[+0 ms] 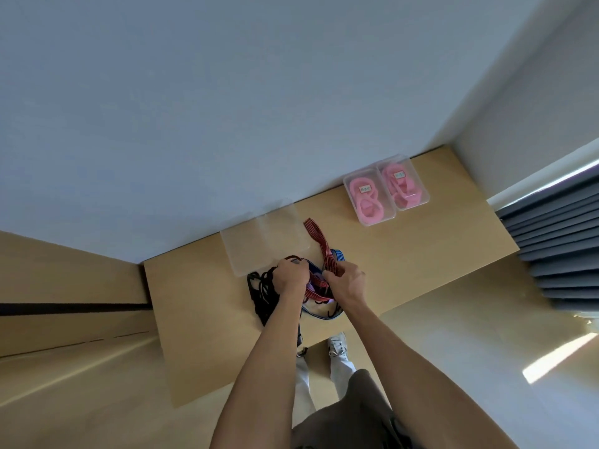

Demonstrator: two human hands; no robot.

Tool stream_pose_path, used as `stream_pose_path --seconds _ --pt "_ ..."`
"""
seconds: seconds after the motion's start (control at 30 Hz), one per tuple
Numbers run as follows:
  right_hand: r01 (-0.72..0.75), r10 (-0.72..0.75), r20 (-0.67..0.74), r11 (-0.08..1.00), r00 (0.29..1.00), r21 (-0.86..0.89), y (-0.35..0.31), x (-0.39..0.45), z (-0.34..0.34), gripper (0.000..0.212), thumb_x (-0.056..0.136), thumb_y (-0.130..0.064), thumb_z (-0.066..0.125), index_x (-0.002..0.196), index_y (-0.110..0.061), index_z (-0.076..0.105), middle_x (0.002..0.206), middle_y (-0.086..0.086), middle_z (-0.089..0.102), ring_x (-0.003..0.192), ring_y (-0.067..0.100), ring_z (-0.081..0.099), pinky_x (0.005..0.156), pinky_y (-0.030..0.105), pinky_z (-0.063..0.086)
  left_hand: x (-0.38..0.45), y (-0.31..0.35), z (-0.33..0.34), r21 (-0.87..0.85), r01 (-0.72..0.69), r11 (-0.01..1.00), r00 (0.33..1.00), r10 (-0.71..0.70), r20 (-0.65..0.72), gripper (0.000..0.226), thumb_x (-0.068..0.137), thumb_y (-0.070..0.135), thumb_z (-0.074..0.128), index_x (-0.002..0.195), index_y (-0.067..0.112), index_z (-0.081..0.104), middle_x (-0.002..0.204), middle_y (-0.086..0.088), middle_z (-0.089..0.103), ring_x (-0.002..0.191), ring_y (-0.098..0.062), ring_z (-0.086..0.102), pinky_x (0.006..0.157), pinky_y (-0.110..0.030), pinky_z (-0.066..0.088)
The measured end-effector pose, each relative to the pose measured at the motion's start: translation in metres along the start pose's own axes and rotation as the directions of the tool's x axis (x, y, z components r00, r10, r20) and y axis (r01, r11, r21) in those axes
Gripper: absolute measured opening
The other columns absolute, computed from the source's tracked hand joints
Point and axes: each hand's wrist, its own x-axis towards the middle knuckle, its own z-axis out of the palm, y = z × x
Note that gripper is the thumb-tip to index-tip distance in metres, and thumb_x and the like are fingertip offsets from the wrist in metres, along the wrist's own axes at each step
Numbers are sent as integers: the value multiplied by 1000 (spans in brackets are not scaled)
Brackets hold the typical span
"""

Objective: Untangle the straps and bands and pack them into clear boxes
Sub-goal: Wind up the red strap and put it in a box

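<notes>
1. Both of my hands work close together over the tangle near the middle of the wooden table.
2. My left hand is curled, knuckles up, gripping a dark red loop at the top of the pile.
3. My right hand pinches the red-and-black striped strap, which rises from my fingers and points away toward the wall.
4. Just beside that strap's base, a blue band peeks out above my right hand.
5. Under and between my hands lies the rest of the pile: more striped strap, a bit of pink, and a clear pouch with a blue rim.
6. A bunch of black cords sits to the left of my left wrist, touching the pile.
7. An empty clear box stands just beyond my left hand, against the wall.
8. Further right, well apart from the tangle, two clear boxes stand side by side, touching, each holding coiled pink bands and bearing a small label I cannot read.
</notes>
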Motion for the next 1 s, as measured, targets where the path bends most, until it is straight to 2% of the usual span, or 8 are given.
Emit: stream_pose_path --seconds 0.1,0.27,0.4,0.63,0.77,0.83,0.9,1.0 --pt "-17 17 0 1000 1000 -17 7 1 -1 8 81 -16 76 77 -13 69 58 -6 57 51 11 49 40 12 32 4 -3 14 133 30 991 999 -26 -30 60 91 51 63 131 7 55 123 -15 66 109 -32 66 87 -38 57" --pt "-70 70 7 997 998 -25 15 5 -2 9 82 -16 72 84 -10 66 68 2 60 55 15 51 47 22 35 3 -6 19 233 67 970 997 -57 -50 53 95 34 63 139 10 44 122 -17 66 106 -33 68 86 -41 59" --pt "-62 63 19 997 998 -35 11 3 -2 16 83 -20 73 98 -22 68 70 1 64 54 11 53 47 17 35 -2 -12 22 253 64 965 997 -54 -46 42 95 30 65 129 6 56 121 -16 67 107 -33 67 87 -41 59" --pt "-68 69 12 995 998 -74 -15 6 -11 14 82 -14 66 75 -2 65 65 7 60 67 28 55 56 29 38 -10 -2 16 34 -140 990 984 143 -107 12 86 28 75 86 17 70 85 1 71 82 -24 68 73 -33 53" --pt "29 -29 1 995 1000 -92 -54 13 -32 17 84 -16 66 93 -4 73 84 14 72 85 34 67 74 38 54 -21 14 4 -74 -287 955 946 270 -180 20 83 26 75 85 17 57 72 8 64 65 -14 60 55 -26 42" --pt "99 -102 -30 992 994 -85 -77 12 -44 28 84 -17 70 110 -5 72 95 13 74 92 30 68 84 39 54 -25 22 0 -98 -333 938 935 315 -161 16 84 21 72 84 18 57 75 5 67 70 -17 65 61 -29 48" --pt "145 -145 8 989 989 -36 -101 9 -56 30 83 -18 72 111 -6 72 88 9 74 83 26 70 83 39 57 -29 24 -3 -108 -317 942 941 299 -157 10 86 17 69 86 13 59 81 -1 70 78 -24 68 72 -36 56" --pt "205 -213 127 976 969 73 -129 3 -72 11 83 -13 70 93 -10 75 75 8 71 52 12 65 60 29 57 -37 21 -8 2 -177 984 979 176 -101 14 90 23 65 94 10 64 91 -6 71 85 -28 68 69 -34 53"
